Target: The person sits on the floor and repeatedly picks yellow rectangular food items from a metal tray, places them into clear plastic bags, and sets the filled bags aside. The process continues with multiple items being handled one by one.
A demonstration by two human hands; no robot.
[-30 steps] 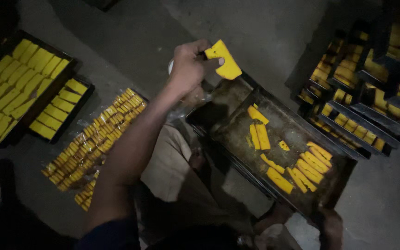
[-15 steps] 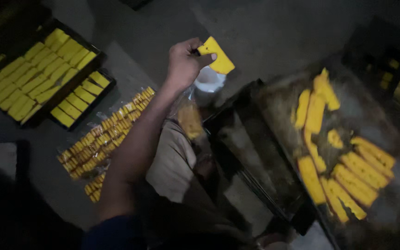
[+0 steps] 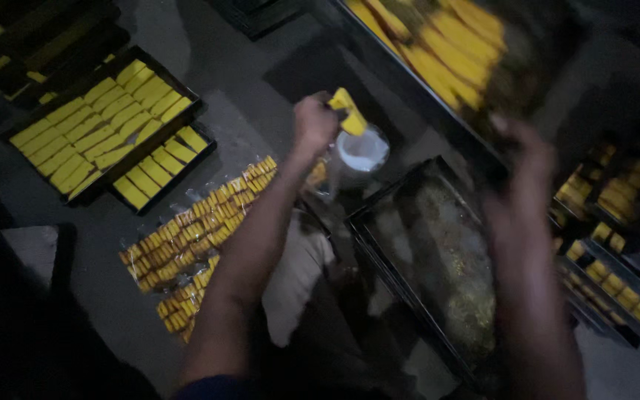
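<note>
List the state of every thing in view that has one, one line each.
Left hand: closed on a yellow scraper, above a white cup.
Right hand: blurred, gripping the raised tray.
Raised tray: lifted, tilted, holding yellow bars.
Dark tray: flat, only crumbs inside.
Black trays: filled with yellow bars in rows.
Wrapped bars: lying on the floor.

On the grey floor (image 3: 261, 70) at upper left lie two black trays (image 3: 105, 126) filled with rows of yellow bars. Just below them, clear bags of wrapped yellow pieces (image 3: 194, 230) lie in a strip. Stacked trays of yellow blocks (image 3: 624, 274) crowd the right edge.
</note>
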